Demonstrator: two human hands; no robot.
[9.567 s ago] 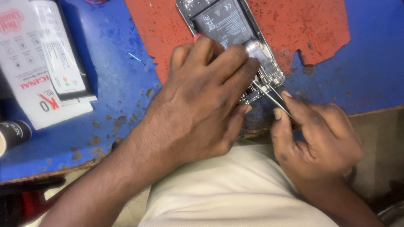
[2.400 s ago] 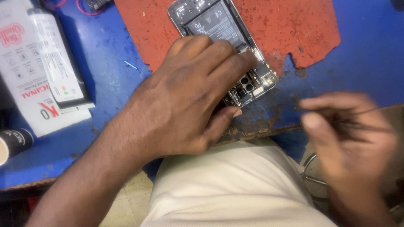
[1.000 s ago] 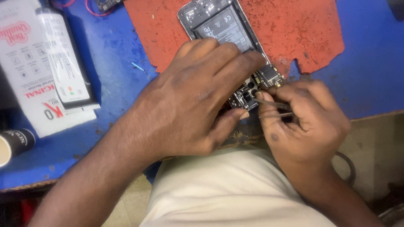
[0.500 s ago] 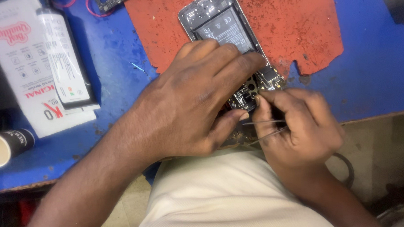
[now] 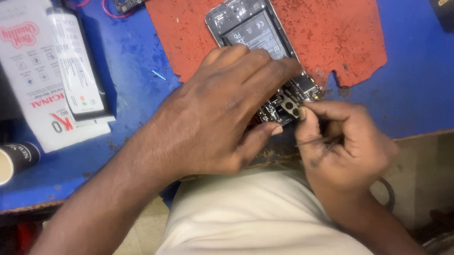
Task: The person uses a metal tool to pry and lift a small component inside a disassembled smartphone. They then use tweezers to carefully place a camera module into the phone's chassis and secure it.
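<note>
Phone: opened black smartphone with bare battery (image 5: 251, 29), centre top, back cover already off.
Left hand (image 5: 217, 112): my fingers press flat on it.
Right hand (image 5: 346, 148): my fingers pinch thin metal tweezers (image 5: 318, 141) at its lower board; parts not yet closed.

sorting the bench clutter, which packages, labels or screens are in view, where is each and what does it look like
White flat package: far left on the blue table, rectangular, red and grey print.
Clear sleeve with a dark slab: lying on that package, long and narrow, small coloured marks.
Paper cup: left edge, on its side, dark wall with pale print.
Battery label: inside the opened phone on the red mat, dark with pale print.
</note>
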